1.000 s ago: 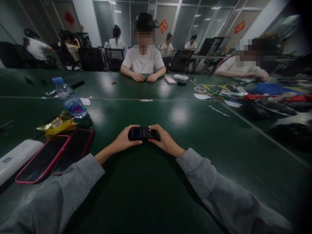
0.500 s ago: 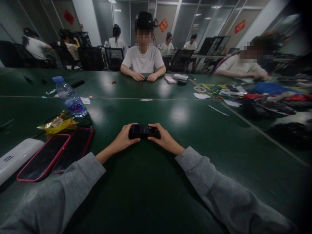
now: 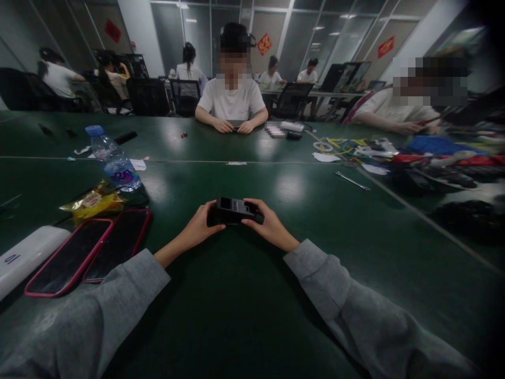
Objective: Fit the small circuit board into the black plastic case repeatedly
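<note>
Between my hands is a black handheld device (image 3: 235,207) with a small dark screen at its left part and a few light marks or keys beside it. It lies lengthwise, slightly tilted, at the middle of the green table. My left hand (image 3: 202,218) grips its left end, thumb along the near edge. Around the right end, my right hand (image 3: 265,217) is closed with its thumb in front and fingers behind. The fingertips on the far side are partly hidden. I cannot tell whether the device touches the tabletop.
On the left are two red-edged phones (image 3: 71,258), a white power bank (image 3: 29,258), a yellow packet (image 3: 92,202) and a water bottle (image 3: 114,160). A wrench (image 3: 352,181) lies to the right, before tangled cables (image 3: 347,147). A person (image 3: 232,100) sits opposite.
The device has tilted in my hands, its right end turning slightly toward me and its top face showing more. My right hand has shifted a little to the right.
</note>
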Available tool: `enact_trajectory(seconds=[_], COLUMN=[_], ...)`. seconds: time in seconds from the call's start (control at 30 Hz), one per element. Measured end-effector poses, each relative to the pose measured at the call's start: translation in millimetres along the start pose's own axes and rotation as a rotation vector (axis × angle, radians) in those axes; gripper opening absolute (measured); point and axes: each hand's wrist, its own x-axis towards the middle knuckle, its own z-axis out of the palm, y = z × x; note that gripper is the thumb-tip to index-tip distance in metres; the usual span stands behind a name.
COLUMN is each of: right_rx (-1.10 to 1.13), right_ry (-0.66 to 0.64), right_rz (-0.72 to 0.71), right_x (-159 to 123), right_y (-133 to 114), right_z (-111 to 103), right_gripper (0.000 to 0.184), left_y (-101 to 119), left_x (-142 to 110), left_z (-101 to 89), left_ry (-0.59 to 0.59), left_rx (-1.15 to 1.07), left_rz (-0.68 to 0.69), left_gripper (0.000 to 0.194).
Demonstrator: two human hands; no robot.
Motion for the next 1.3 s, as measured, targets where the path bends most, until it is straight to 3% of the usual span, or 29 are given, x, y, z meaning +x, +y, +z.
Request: enact_trajectory(seconds=[0.23,0.4,0.73,1.3], right_rx=[0.172,0.014,-0.184,-0.230], right_ry=[0.235,0.405,0.316,0.277], right_rz=[0.112,0.123,0.161,0.148], right_x=[6.1,10.1,7.5,7.7], right_y=[8.6,28.4,45.6,43.1], right_z=[-6.6,-19.6,-21.8,-21.1], right_gripper=[0.050,0.054,0.051,0.051], left_y=[5.8,9.7,-1.0,14.3], left_x=[-1.7,-2.4,-0.5,-2.6], left_z=[-3.6,-5.7,-3.0,-6.9], left_ry=[-0.038,-0.051,-0.035,-0.054], left_rx=[-0.013,-0.022,-0.003,-0.023], left_rz=[-0.010,-0.033,0.003,-0.027], left_gripper=[0.072,0.072,0.071,0.068])
